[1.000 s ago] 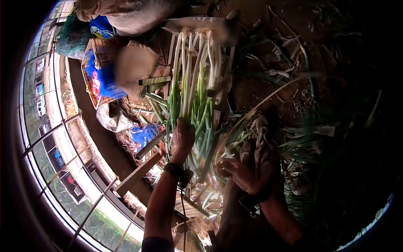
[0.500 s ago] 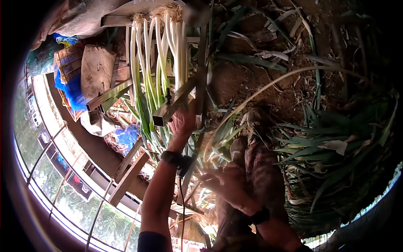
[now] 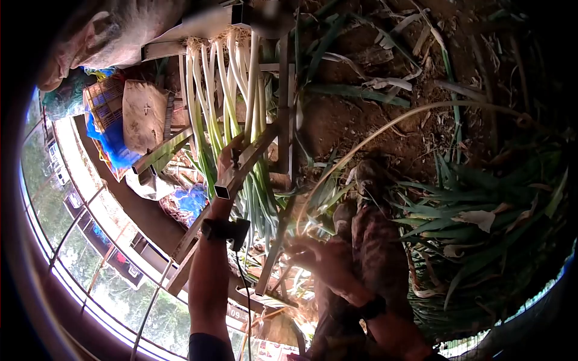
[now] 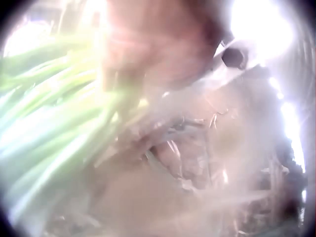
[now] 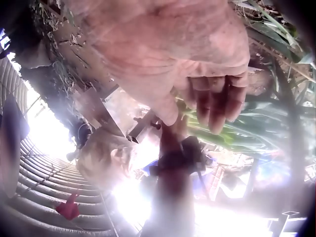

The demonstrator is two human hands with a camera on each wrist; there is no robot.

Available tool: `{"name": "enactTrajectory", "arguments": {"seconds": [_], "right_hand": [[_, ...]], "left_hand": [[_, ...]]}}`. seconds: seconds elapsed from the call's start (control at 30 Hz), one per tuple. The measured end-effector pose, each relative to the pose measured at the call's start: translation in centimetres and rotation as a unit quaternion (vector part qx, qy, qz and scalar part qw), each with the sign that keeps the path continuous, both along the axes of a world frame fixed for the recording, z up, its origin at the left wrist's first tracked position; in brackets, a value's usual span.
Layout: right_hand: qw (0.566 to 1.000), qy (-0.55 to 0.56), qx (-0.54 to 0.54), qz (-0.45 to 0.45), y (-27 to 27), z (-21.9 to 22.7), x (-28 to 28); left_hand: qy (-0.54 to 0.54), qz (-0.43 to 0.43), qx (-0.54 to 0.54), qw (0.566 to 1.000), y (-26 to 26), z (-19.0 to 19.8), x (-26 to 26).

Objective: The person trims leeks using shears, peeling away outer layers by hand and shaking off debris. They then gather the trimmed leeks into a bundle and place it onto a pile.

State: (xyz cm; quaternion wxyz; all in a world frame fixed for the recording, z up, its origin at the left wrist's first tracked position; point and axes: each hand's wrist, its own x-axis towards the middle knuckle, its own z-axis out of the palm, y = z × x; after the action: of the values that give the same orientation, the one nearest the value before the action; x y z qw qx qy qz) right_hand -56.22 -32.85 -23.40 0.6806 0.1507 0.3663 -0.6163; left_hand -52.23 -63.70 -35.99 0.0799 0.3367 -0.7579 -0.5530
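Green-and-white stalks (image 3: 251, 84) lie lengthwise in the metal frame (image 3: 256, 147), upper left of centre, roots (image 3: 236, 35) near the top plate (image 3: 198, 29). Alignment: largely done, I judge. Outstanding: stalks appear unbound, roots uncut. My left hand (image 3: 226, 161): at the stalks; finger state, cannot tell. My right hand (image 3: 325, 259): empty, lower centre, fingers loosely bent, close together.

Harsh daylight glares from the lower left; the head view's edges curve into black, the left wrist's blurs.
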Motion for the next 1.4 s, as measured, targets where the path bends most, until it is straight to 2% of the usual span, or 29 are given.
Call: {"name": "enactTrajectory", "arguments": {"seconds": [0.03, 0.07, 0.1, 0.13, 0.2, 0.37, 0.53, 0.57, 0.6, 0.63, 0.67, 0.7, 0.73, 0.77, 0.8, 0.87, 0.9, 0.93, 1.0, 1.03, 1.07, 1.1, 1.13, 1.17, 1.2, 1.27, 1.33, 1.37, 1.4], "right_hand": [[1.0, 0.0, 0.0, -0.012, 0.0, 0.0, -0.1], [1.0, 0.001, -0.001, -0.024, 0.1, -0.1, -0.3], [1.0, 0.0, -0.002, -0.027, 0.1, -0.2, -0.6], [1.0, 0.006, -0.004, -0.015, 0.1, -0.2, -0.9], [1.0, 0.013, -0.009, -0.005, 0.0, -0.1, -1.1], [0.997, -0.055, 0.008, -0.049, 0.2, -0.4, -1.5], [0.997, -0.008, -0.006, -0.074, 0.0, -0.1, -1.8], [0.999, 0.0, 0.011, -0.046, 0.0, 0.1, -2.5], [0.998, 0.004, 0.025, -0.05, 0.0, 0.0, -2.5], [0.999, 0.032, 0.029, -0.029, -0.2, -0.1, -2.1], [0.998, 0.063, 0.031, -0.009, -0.4, -0.5, -2.2], [0.997, -0.006, 0.063, -0.038, -0.8, 0.8, -4.3], [0.994, 0.001, 0.101, -0.039, -0.9, 1.3, -5.0], [0.988, -0.04, 0.11, -0.101, -1.0, 1.0, -4.9], [0.977, -0.081, 0.116, -0.162, -1.0, 0.7, -4.4], [0.968, 0.087, 0.11, -0.207, -0.5, 0.6, -4.8], [0.945, 0.174, 0.183, -0.209, 0.5, 1.8, -6.1], [0.949, 0.169, 0.248, -0.098, 1.3, 2.5, -8.2], [0.917, 0.001, 0.237, -0.322, 1.1, -1.3, -4.3], [0.924, 0.014, 0.267, -0.273, 1.6, -0.6, -5.7], [0.914, 0.009, 0.225, -0.338, 1.3, -1.7, -4.4], [0.909, 0.056, 0.216, -0.352, 1.3, -2.2, -4.1], [0.901, 0.102, 0.206, -0.367, 1.2, -2.6, -3.8], [0.896, 0.125, 0.224, -0.362, 1.2, -3.0, -3.8], [0.897, 0.075, 0.24, -0.364, 1.6, -2.5, -4.9], [0.88, 0.089, 0.274, -0.376, 2.5, -1.5, -6.8], [0.858, 0.05, 0.149, -0.489, 3.7, -1.8, -6.3], [0.827, -0.079, 0.014, -0.557, 7.5, 2.7, -8.2], [0.844, 0.103, 0.107, -0.514, 4.5, -3.0, -4.0]], "left_hand": [[-0.121, -0.021, 0.161, 0.979, -0.9, 2.1, -2.0], [-0.236, -0.041, 0.314, 0.919, -1.6, 3.4, -3.0], [-0.206, -0.035, 0.365, 0.907, -1.8, 4.6, -2.7], [-0.209, -0.037, 0.363, 0.907, -1.5, 4.7, -3.1], [-0.267, -0.14, 0.208, 0.931, -1.1, 4.8, -4.0], [-0.236, -0.142, 0.162, 0.948, -0.6, 2.8, -4.4], [-0.227, -0.143, 0.092, 0.959, 0.4, 2.9, -3.5], [-0.218, -0.173, 0.033, 0.96, -0.2, 1.6, -2.1], [-0.099, -0.157, -0.057, 0.981, -3.7, -9.1, 7.5], [-0.002, 0.029, 0.204, 0.979, 1.6, -1.3, 0.6], [-0.233, -0.083, -0.051, 0.968, 2.3, 2.3, 0.3], [-0.465, -0.116, -0.123, 0.869, 3.9, 5.0, -1.3], [-0.494, -0.159, -0.215, 0.827, 5.5, 5.8, -0.5], [-0.567, -0.275, -0.179, 0.756, 8.3, 8.5, -3.7], [-0.569, -0.323, -0.096, 0.75, 10.3, 8.2, -4.0], [-0.342, -0.381, -0.077, 0.855, 14.2, 6.4, -5.8], [-0.325, -0.378, -0.105, 0.86, 15.8, 5.1, -8.3], [-0.307, -0.373, -0.131, 0.866, 17.5, 4.0, -12.5], [-0.094, -0.388, -0.198, 0.895, 18.3, -2.5, -17.9], [-0.061, -0.39, -0.173, 0.902, 19.2, -3.7, -21.4], [-0.031, -0.39, -0.151, 0.908, 19.9, -4.3, -24.6], [-0.101, -0.397, -0.036, 0.912, 21.2, -4.6, -27.2], [-0.173, -0.4, 0.076, 0.897, 22.6, -3.6, -29.3], [-0.184, -0.432, 0.047, 0.882, 24.0, -1.7, -30.4], [-0.176, -0.444, 0.039, 0.877, 25.5, 1.7, -31.2], [-0.187, -0.401, 0.187, 0.877, 27.3, 10.3, -30.9], [-0.159, -0.389, 0.169, 0.891, 29.0, 20.7, -29.2], [-0.041, -0.444, 0.08, 0.891, 28.9, 23.4, -27.3], [0.083, -0.491, -0.005, 0.867, 29.2, 25.9, -25.5]]}}
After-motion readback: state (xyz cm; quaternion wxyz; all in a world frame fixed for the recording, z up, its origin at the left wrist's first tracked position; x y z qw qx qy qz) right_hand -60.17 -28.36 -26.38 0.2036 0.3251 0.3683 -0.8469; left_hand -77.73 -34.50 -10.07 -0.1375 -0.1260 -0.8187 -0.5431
